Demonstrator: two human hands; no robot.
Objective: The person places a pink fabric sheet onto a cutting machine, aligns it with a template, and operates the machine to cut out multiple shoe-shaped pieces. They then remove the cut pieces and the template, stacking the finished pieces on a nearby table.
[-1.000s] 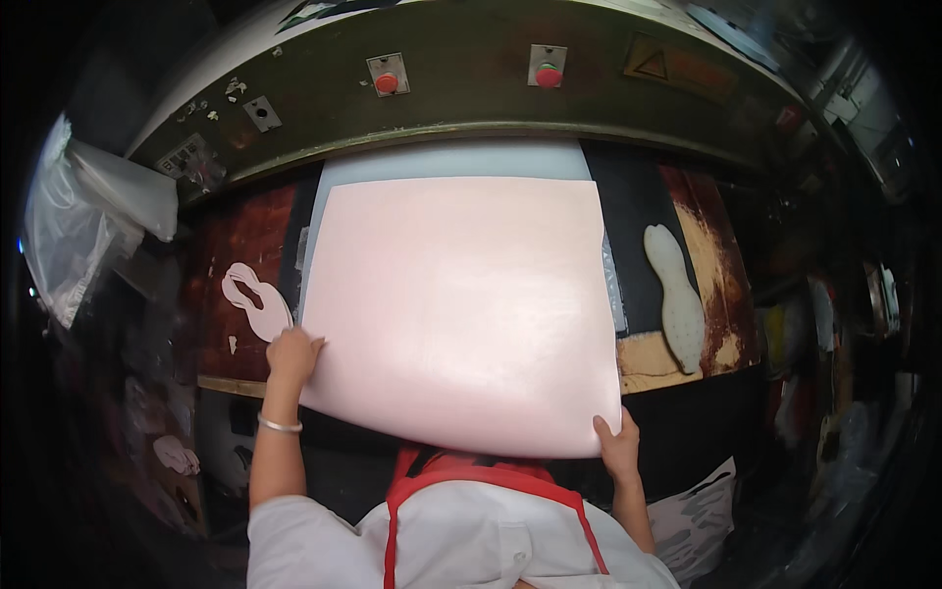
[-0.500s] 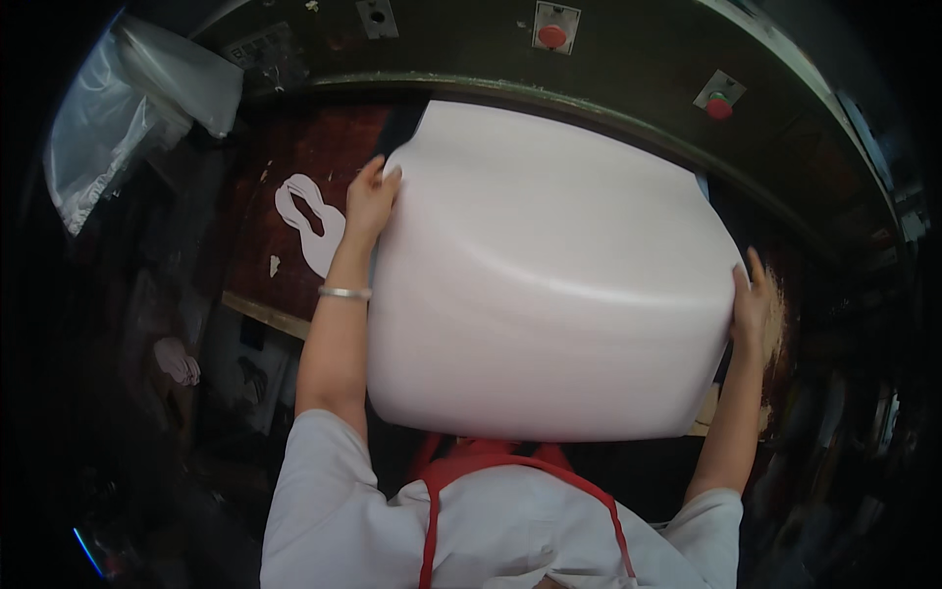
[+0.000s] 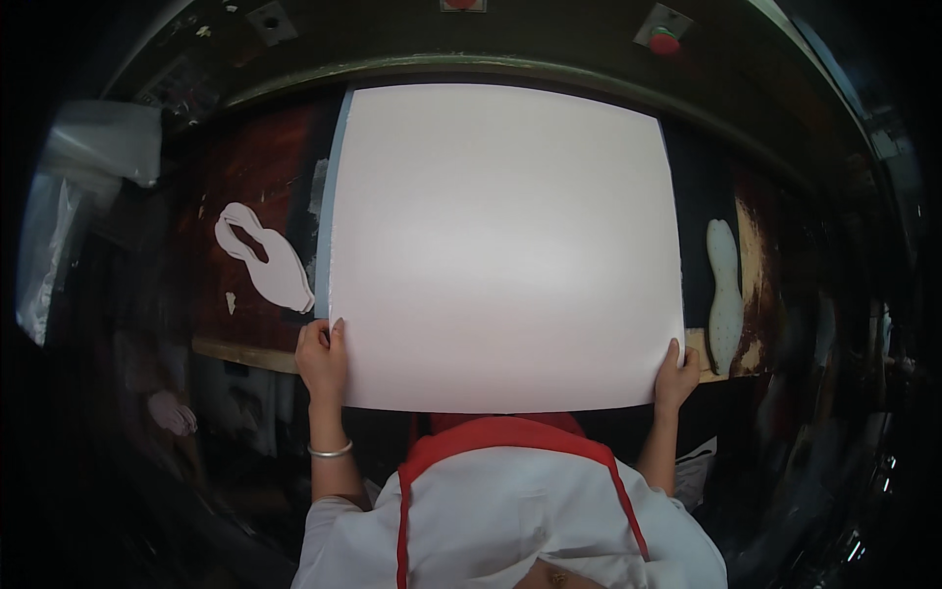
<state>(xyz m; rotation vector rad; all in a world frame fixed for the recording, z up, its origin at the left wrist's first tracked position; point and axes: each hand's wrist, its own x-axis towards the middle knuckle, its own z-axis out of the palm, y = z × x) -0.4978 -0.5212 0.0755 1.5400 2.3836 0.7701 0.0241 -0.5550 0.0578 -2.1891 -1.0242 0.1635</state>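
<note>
A large pale pinkish-white sheet [image 3: 505,245] lies nearly flat in front of me, its near edge hanging past the table's front. My left hand [image 3: 322,355] grips its near left edge, thumb on top, with the other fingers curled at the side and partly hidden. At the near right edge, my right hand [image 3: 677,378] pinches the sheet with the thumb above and fingers mostly underneath. A bluish-grey layer [image 3: 334,211] shows along the sheet's left side. Left of it rests a small stack of white cut pieces [image 3: 280,280] with an elongated opening.
On the right lies a pale green sole-shaped piece [image 3: 724,294] beside a worn wooden strip [image 3: 754,285]. Behind the sheet runs a dark green machine beam [image 3: 549,49] with a red button [image 3: 664,41]. Clear plastic [image 3: 108,142] hangs at the far left.
The sheet has gone from bulging and bent to nearly flat. Both hands have come nearer to me along its sides. The sole-shaped piece on the right is now uncovered.
</note>
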